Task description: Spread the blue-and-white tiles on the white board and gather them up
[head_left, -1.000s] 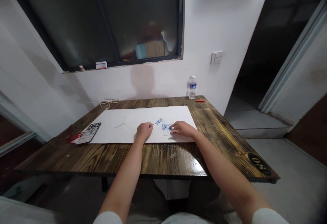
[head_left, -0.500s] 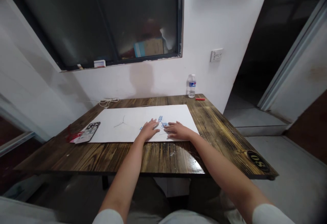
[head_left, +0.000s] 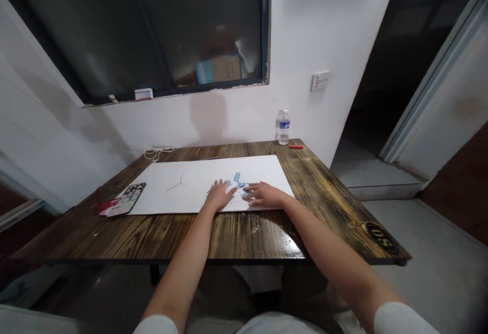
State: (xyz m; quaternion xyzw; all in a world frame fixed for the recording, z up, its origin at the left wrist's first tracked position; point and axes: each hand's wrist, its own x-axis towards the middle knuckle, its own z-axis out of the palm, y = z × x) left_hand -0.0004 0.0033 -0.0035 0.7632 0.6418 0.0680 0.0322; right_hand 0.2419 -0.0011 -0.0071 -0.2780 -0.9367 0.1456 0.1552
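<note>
Lying at the left end of a white sheet (head_left: 194, 171) on a dark wooden table (head_left: 125, 237), a dark-edged patterned flat object (head_left: 133, 198) sits beside a tangle of red strands (head_left: 107, 206). A white box (head_left: 144, 94) rests on the window ledge above, and a pale cord (head_left: 158, 152) lies coiled near the table's back edge. Next comes a thin, three-branched dark line (head_left: 180, 183) on the sheet. The left hand (head_left: 219, 195) is open, palm down, its fingers spread over the sheet beside small blue-striped pieces (head_left: 237, 176). Those pieces lie on the sheet between and around both hands, some partly hidden by the fingers. The right hand (head_left: 263, 194) is also open, palm down, fingertips reaching left to the pieces at its edge. Farther right, a clear bottle (head_left: 283, 128) stands upright near the wall, just beside a red stick-shaped item (head_left: 296, 147). A wall socket (head_left: 319, 81) is above, and a dark oval number plate (head_left: 382, 238) marks the table's near right corner.
</note>
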